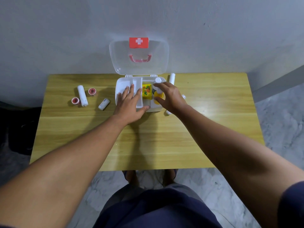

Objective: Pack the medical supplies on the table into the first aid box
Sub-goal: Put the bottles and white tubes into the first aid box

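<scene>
The white first aid box (121,82) stands open at the table's far middle, its clear lid (139,63) leaning on the wall. Inside are a white tray insert, a yellow carton (146,91) and a bottle (157,87) with a white cap and yellow base. My left hand (130,102) lies flat on the tray insert, fingers spread, thumb at the box's front rim. My right hand (169,97) curls around the bottle, fingers and thumb touching it. To the left on the table lie a long white bandage roll (82,97), two red tape rolls (92,91) (75,101) and a short white roll (104,104).
Another white roll (172,78) stands right of the box, and white items (168,112) peek out beside my right wrist. The wooden table (148,142) abuts a grey wall. Marble floor lies to the right; a dark object sits at the left.
</scene>
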